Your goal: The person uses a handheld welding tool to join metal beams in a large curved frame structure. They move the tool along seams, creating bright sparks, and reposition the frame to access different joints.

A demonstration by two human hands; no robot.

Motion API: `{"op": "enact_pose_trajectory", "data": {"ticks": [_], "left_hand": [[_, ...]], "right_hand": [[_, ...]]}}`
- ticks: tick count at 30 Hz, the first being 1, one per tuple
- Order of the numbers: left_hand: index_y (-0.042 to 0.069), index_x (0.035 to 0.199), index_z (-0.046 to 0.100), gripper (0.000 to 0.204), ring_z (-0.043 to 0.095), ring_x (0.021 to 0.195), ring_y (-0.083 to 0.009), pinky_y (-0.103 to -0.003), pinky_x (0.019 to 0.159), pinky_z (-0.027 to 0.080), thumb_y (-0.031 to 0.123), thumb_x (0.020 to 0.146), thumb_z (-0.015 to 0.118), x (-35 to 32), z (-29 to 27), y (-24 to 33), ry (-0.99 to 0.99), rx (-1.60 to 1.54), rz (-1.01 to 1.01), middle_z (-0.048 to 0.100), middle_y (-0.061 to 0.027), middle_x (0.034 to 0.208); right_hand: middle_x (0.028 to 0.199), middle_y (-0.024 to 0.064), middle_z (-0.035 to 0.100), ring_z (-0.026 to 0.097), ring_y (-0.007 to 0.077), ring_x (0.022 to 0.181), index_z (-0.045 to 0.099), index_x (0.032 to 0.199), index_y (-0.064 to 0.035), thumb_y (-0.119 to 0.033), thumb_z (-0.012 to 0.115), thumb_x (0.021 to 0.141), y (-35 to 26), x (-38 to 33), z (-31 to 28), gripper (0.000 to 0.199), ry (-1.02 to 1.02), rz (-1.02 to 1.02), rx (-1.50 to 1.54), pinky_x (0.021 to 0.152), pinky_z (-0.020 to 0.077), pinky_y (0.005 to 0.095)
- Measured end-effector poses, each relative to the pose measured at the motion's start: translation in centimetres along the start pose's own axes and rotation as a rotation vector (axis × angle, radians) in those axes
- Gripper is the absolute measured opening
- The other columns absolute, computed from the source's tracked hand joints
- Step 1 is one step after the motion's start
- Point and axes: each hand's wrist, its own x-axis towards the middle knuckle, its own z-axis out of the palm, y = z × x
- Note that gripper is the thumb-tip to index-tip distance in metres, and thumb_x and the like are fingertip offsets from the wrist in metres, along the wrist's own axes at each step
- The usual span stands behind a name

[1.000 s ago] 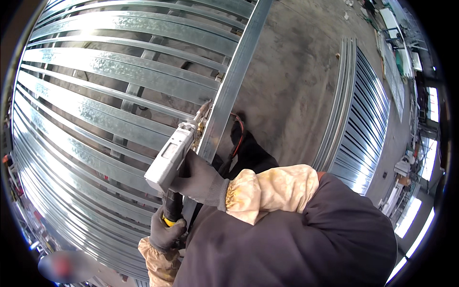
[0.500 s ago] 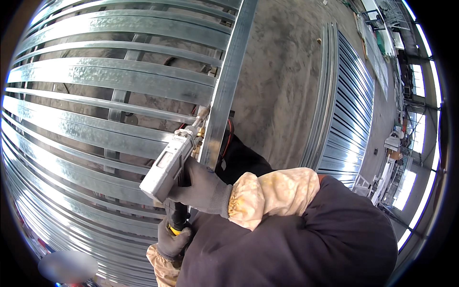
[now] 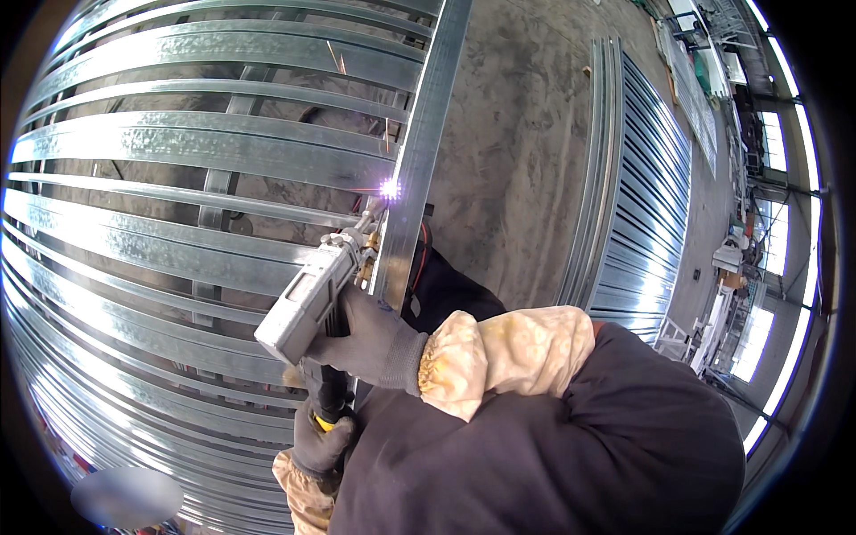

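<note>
A silver-grey handheld welding gun (image 3: 299, 308) points up and away, its nozzle at the joint between a slat (image 3: 205, 147) and the long galvanized steel rail (image 3: 425, 134). A bright violet-white spark (image 3: 390, 189) glows at the tip, and thin orange sparks fly off beyond it. My right hand (image 3: 379, 343), in a grey glove with a tan sleeve guard, is closed around the gun's grip. Below it my left hand (image 3: 319, 443), also gloved, is wrapped round the black cable (image 3: 328, 392) at the gun's lower end, by a yellow part (image 3: 325, 424).
Many parallel galvanized slats form a large frame across the left, with crossbars (image 3: 218, 187) beneath. Right of the rail lies concrete floor (image 3: 517, 134). Farther right rests a stack of metal profiles (image 3: 642, 205). Equipment and windows (image 3: 774, 236) line the wall.
The spark has lit at the gun's tip and orange sparks now fly. The gun and both hands have shifted slightly left in the picture, with the same grips.
</note>
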Motion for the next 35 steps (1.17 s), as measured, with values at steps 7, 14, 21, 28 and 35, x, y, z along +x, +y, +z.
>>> {"op": "enact_pose_trajectory", "data": {"ticks": [7,14,21,28,35], "left_hand": [[-0.002,0.115,0.058,0.046,0.055,0.080,-0.0076,-0.024,0.074,0.046,0.015,0.075,0.070,0.2,-0.6,-0.3,-0.012,0.011,-0.032,0.061,-0.0001,0.094],[-0.002,0.115,0.059,0.045,0.055,0.078,-0.0081,-0.025,0.073,0.046,0.015,0.074,0.070,0.2,-0.5,-0.1,0.012,0.025,-0.028,0.061,0.0003,0.092],[-0.002,0.113,0.059,0.045,0.054,0.074,-0.0066,-0.023,0.068,0.045,0.019,0.075,0.071,-0.1,0.0,0.2,0.029,0.021,0.000,0.061,0.0012,0.088],[-0.002,0.111,0.059,0.043,0.054,0.071,-0.0063,-0.023,0.065,0.045,0.019,0.076,0.072,-0.1,0.1,0.5,0.012,0.008,-0.003,0.061,0.0011,0.085],[-0.002,0.113,0.059,0.043,0.056,0.074,-0.0081,-0.024,0.070,0.047,0.017,0.076,0.070,-0.1,0.4,0.5,0.036,0.003,0.022,0.062,-0.0008,0.088]], "right_hand": [[0.101,0.0056,0.062,0.061,0.0137,0.094,0.052,0.114,-0.0016,-0.012,0.075,0.080,0.3,0.4,0.2,0.043,-0.019,0.018,0.083,0.085,0.0503,0.0306],[0.099,0.0070,0.063,0.063,0.0156,0.092,0.050,0.115,-0.0018,-0.013,0.075,0.078,0.3,0.5,0.1,0.046,-0.036,0.046,0.067,0.084,0.0523,0.0320],[0.092,0.0093,0.064,0.068,0.0190,0.080,0.042,0.118,-0.0007,-0.011,0.073,0.078,-0.5,0.1,0.0,0.051,-0.056,0.078,0.094,0.075,0.0564,0.0346],[0.101,0.0067,0.062,0.061,0.0141,0.095,0.051,0.113,-0.0014,-0.013,0.074,0.079,0.9,0.4,0.4,0.043,-0.019,0.015,0.106,0.086,0.0508,0.0313],[0.103,0.0074,0.061,0.061,0.0144,0.097,0.048,0.118,-0.0026,-0.013,0.074,0.080,0.5,0.4,0.2,0.047,-0.066,0.050,0.111,0.087,0.0503,0.0317]]}}
